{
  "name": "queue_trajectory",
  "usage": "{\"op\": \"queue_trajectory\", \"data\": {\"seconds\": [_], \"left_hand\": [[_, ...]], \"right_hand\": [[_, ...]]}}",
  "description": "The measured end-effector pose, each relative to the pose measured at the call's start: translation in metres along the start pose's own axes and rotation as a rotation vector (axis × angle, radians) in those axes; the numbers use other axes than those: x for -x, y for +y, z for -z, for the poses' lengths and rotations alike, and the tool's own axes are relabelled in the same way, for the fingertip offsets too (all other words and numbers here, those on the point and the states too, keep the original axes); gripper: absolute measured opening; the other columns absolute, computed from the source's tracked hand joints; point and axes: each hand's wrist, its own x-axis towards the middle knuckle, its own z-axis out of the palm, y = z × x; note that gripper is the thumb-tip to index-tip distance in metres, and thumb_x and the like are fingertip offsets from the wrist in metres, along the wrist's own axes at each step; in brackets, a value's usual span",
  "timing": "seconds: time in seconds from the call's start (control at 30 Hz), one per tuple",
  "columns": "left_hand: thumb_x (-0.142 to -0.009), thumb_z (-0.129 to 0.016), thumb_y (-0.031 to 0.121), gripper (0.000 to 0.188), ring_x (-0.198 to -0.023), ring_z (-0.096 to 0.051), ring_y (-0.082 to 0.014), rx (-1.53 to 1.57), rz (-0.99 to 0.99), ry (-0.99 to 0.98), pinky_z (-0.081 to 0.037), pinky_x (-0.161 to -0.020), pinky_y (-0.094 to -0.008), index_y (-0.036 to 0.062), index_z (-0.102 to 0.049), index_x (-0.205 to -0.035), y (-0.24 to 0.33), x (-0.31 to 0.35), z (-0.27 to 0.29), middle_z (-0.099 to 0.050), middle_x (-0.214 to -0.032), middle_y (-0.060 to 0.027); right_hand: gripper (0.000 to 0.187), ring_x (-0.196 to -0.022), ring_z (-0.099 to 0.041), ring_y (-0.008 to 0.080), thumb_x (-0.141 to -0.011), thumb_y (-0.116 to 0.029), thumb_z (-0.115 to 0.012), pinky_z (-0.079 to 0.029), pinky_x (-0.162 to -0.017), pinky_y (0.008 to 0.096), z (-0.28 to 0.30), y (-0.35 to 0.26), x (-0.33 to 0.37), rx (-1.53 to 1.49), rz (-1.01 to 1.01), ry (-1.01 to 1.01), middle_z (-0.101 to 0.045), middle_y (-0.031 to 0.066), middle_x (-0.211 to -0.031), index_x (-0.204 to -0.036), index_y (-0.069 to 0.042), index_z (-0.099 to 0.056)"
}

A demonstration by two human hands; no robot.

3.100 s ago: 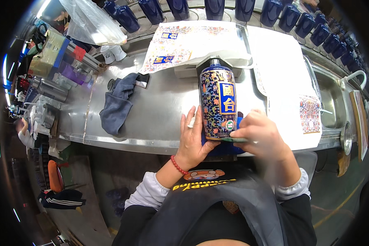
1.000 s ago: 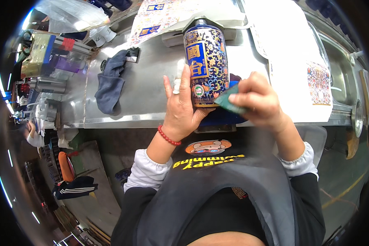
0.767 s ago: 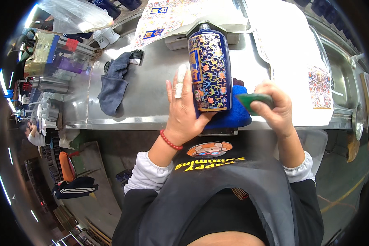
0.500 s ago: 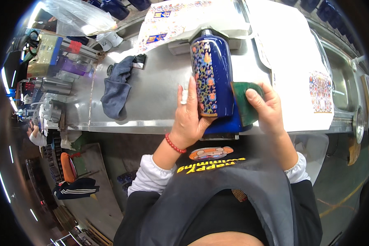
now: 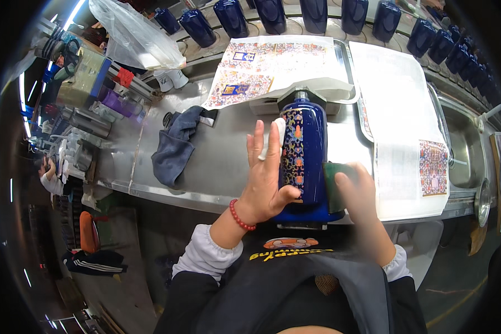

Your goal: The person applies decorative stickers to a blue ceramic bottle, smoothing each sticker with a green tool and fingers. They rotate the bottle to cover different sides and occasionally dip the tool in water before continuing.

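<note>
Cobalt blue glaze covered the tall bottle (image 5: 305, 153) that lay near the front edge of the steel table (image 5: 228, 161), its neck pointing away from the person and its base resting on a blue pad (image 5: 301, 213). A band of multicoloured patterned decal ran along the bottle's left side. The left hand (image 5: 267, 175) lay flat against that decorated side, fingers stretched out and thumb tucked under the lower body, steadying the bottle rather than closing round it (one fingertip was wrapped in white tape). A red bead bracelet (image 5: 241, 208) circled the left wrist. The right hand (image 5: 357, 189) was blurred; it gripped a dark green pad (image 5: 333, 177) and pressed it against the bottle's right flank.

To the left of the bottle a crumpled dark blue cloth (image 5: 175, 146) sat on the table, well apart from the hands. Beyond the bottle's neck lay printed decal sheets (image 5: 264, 69), and a long white sheet (image 5: 398, 128) with a patterned square near its lower end stretched down the right side, just beside the right hand. A row of plain blue bottles (image 5: 295, 14) stood along the far edge of the table. A clear plastic bag (image 5: 133, 36) was heaped at the far left, next to a rack of tools and containers (image 5: 94, 94). A steel sink (image 5: 465, 147) showed at the right.
</note>
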Motion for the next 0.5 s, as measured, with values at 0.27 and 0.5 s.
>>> {"op": "queue_trajectory", "data": {"seconds": [0.27,0.5], "left_hand": [[-0.089,-0.039,0.083,0.114,-0.153,-0.016,-0.0476,-0.302,-0.076,-0.057,0.000,-0.120,-0.0650,-0.0051,-0.022,-0.160,0.000,-0.028,0.000,-0.033,-0.159,-0.0279],[-0.093,-0.047,0.074,0.099,-0.153,-0.015,-0.0463,-0.320,-0.176,-0.159,0.001,-0.121,-0.0617,-0.0020,-0.036,-0.155,0.022,-0.039,0.009,-0.045,-0.153,-0.0239]], "right_hand": [[0.025,-0.074,-0.059,0.0114,-0.099,-0.023,-0.067,-0.049,-0.067,0.0271,0.000,-0.001,-0.002,0.040,0.080,0.013,-0.065,0.0065,-0.082,-0.100,0.000,-0.060],[0.023,-0.076,-0.061,0.0128,-0.098,-0.020,-0.067,-0.050,-0.069,0.0292,0.001,-0.001,-0.001,0.042,0.059,0.004,-0.067,0.0085,-0.085,-0.102,0.001,-0.062]]}}
